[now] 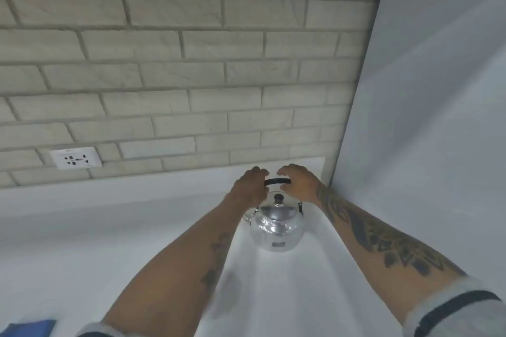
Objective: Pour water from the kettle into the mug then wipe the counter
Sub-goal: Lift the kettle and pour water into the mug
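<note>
A shiny steel kettle (276,223) with a black lid knob and a raised black handle stands on the white counter (273,295), close to the back wall. My left hand (250,186) curls around the left end of the handle. My right hand (298,182) hovers at the handle's right end with its fingers apart and bent, not clearly touching it. No mug is in view. A blue cloth (27,330) shows at the bottom left corner.
A pale brick-pattern wall (178,63) rises behind the counter, with a white power socket (76,158) at the left. A plain white side wall (424,117) closes the counter off on the right, just beside the kettle.
</note>
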A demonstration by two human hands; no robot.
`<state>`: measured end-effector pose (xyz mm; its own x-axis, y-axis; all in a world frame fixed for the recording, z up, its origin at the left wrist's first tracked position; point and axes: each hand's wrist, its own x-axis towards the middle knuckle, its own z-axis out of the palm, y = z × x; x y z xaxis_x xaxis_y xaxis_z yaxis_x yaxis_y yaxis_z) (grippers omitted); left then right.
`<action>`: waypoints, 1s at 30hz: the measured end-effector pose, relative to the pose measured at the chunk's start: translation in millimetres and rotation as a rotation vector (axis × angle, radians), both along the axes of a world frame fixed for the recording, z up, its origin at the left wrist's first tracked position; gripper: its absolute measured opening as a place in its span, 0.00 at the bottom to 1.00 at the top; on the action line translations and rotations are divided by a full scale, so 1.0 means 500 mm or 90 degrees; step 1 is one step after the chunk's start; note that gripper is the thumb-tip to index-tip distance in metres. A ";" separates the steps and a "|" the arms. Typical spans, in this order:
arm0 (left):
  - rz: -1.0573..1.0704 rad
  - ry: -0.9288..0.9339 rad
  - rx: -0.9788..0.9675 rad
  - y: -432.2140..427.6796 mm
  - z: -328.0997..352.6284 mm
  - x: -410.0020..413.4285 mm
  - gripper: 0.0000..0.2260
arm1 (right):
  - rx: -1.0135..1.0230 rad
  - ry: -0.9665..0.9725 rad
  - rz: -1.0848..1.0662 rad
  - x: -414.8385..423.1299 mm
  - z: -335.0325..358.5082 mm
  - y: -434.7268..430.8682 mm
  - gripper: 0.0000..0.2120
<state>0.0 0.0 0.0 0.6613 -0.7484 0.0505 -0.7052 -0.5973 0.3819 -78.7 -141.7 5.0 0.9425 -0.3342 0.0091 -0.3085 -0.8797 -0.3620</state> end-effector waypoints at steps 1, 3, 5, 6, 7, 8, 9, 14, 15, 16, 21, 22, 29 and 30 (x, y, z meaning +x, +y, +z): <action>0.001 0.004 0.008 -0.008 -0.004 0.002 0.22 | -0.003 -0.003 0.005 0.005 -0.004 -0.004 0.17; 0.005 0.004 0.019 -0.021 -0.013 0.005 0.18 | 0.006 0.001 0.003 0.013 -0.013 -0.009 0.09; 0.013 0.006 0.025 -0.029 -0.020 0.010 0.12 | 0.024 0.017 -0.024 0.018 -0.026 -0.013 0.03; 0.019 0.017 0.020 -0.030 -0.021 0.013 0.10 | 0.048 0.011 -0.036 0.019 -0.030 -0.015 0.04; 0.021 0.030 0.014 -0.031 -0.024 0.018 0.09 | 0.070 0.000 -0.038 0.020 -0.038 -0.020 0.05; 0.024 0.039 0.012 -0.028 -0.020 0.020 0.09 | 0.088 -0.011 -0.048 0.018 -0.039 -0.021 0.06; 0.025 0.054 0.015 -0.026 -0.019 0.024 0.09 | 0.110 -0.025 -0.059 0.017 -0.043 -0.025 0.06; -0.005 0.119 0.001 -0.010 0.010 0.031 0.08 | 0.156 -0.038 -0.068 0.002 -0.032 -0.026 0.08; -0.012 0.134 -0.007 -0.004 0.013 0.032 0.08 | 0.165 -0.043 -0.068 -0.002 -0.031 -0.023 0.09; -0.014 0.148 -0.019 0.003 0.015 0.033 0.08 | 0.178 -0.050 -0.073 -0.008 -0.031 -0.020 0.09; -0.027 0.154 -0.062 0.046 0.030 0.025 0.08 | 0.303 -0.117 -0.072 -0.041 -0.014 0.014 0.12; -0.029 0.152 -0.073 0.057 0.037 0.020 0.08 | 0.321 -0.133 -0.071 -0.047 -0.008 0.025 0.11; -0.028 0.133 -0.146 0.155 0.097 -0.011 0.05 | 0.343 -0.220 -0.078 -0.078 0.050 0.120 0.09; -0.028 0.129 -0.155 0.170 0.106 -0.016 0.05 | 0.346 -0.232 -0.078 -0.081 0.058 0.133 0.09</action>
